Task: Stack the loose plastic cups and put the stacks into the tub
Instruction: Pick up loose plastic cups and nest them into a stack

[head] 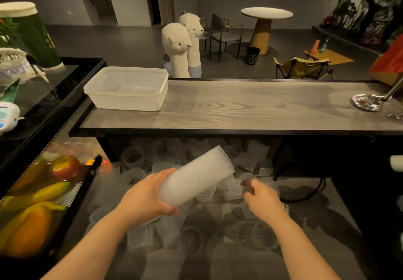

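Grey wood-grain counter (239,105) carries translucent rectangular plastic tub (127,89); below counter, left hand (148,196) grip clenched round tilted stack of clear ribbed plastic cups (196,176); right hand (261,201) blurred, grip state unclear.

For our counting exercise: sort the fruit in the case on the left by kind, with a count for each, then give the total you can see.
Apples: 1
Bananas: 2
Orange-yellow fruit, possibly a mango: 1
Total: 4; anything deeper in the display case is hidden.

Two alpaca figures (183,44) stand beyond the wooden counter (239,107); fruit (43,183) lies at left.
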`<state>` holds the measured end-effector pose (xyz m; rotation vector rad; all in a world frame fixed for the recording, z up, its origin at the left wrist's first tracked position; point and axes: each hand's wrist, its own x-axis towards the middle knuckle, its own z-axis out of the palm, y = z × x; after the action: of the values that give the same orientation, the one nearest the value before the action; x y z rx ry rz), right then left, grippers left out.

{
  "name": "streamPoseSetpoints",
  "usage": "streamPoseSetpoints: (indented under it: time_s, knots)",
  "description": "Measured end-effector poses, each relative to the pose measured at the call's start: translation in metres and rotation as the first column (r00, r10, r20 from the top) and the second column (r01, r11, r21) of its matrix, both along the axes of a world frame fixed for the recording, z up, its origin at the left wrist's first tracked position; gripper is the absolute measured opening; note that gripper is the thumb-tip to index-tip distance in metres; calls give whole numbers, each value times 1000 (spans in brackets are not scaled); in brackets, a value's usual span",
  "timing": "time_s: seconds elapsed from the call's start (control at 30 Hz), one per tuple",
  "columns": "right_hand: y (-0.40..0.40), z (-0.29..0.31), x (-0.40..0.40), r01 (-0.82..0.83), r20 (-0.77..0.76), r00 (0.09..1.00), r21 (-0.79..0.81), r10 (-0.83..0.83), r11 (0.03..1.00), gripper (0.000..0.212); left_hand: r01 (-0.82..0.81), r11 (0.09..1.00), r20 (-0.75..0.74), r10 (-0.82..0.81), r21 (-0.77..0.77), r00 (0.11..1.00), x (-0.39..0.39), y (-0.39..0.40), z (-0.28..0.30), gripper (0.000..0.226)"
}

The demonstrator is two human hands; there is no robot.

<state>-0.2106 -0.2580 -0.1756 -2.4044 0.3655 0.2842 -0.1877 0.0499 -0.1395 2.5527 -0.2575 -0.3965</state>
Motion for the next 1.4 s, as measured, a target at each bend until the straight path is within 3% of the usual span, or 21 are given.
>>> streamPoseSetpoints:
  time_s: [0.07, 0.17, 0.3, 0.47, 0.6, 0.73, 0.87, 0.93, 0.97, 1.03, 1.13, 1.27, 1.4]
  knots:
    - [-11, -22, -9, -148, -230, 968, -214, 98, 966, 25, 0, 1000, -4, 0, 0, 1000, 0, -5, -1, 101]
    - [-19, -40, -22, -266, -489, 862, -212, 134, 940, 50, 2, 1000, -12, -2, -6, 1000, -1, -13, -4, 101]
    - [-20, -51, -29, -334, -591, 791, -202, 157, 921, 50, 6, 1000, -18, -7, -3, 1000, -4, -24, -7, 99]
    - [-16, -58, -32, -340, -603, 787, -245, 132, 908, 38, 8, 1000, -27, -8, -2, 1000, -9, -38, -9, 100]
    - [-19, -59, -36, -325, -499, 855, -304, 141, 896, 35, -4, 1000, -22, 4, 1, 1000, -12, -44, -11, 101]
    - [-27, -51, -37, -228, -280, 950, -322, 138, 919, 12, -13, 1000, -15, 13, 15, 1000, -15, -49, -12, 101]
    - [-41, -24, -26, -113, -76, 992, -248, 97, 962, 30, -10, 1000, -12, 10, 15, 1000, -16, -52, -12, 98]
    - [-51, -6, -17, -37, 18, 999, -145, 40, 989, 16, -14, 1000, -11, 14, 11, 1000, -18, -52, -11, 98]
    - [-56, 1, -13, 30, 81, 996, -14, -29, 999, 13, -17, 1000, -11, 17, 10, 1000, -19, -52, -11, 99]
    - [-64, 15, -7, 123, 184, 966, 291, -182, 949, 26, -22, 1000, -10, 22, 10, 1000, -20, -52, -11, 100]
    - [-68, 37, -1, 111, 307, 899, 532, -313, 839, 34, -25, 1000, -14, 25, 5, 1000, -22, -54, -11, 102]
    - [-59, 54, 1, 45, 340, 873, 659, -350, 751, 35, -18, 1000, -13, 18, -5, 1000, -24, -58, -10, 98]
    - [-55, 53, 1, 1, 357, 879, 662, -316, 750, 34, -31, 998, 1, 31, -46, 1000, -28, -64, -8, 100]
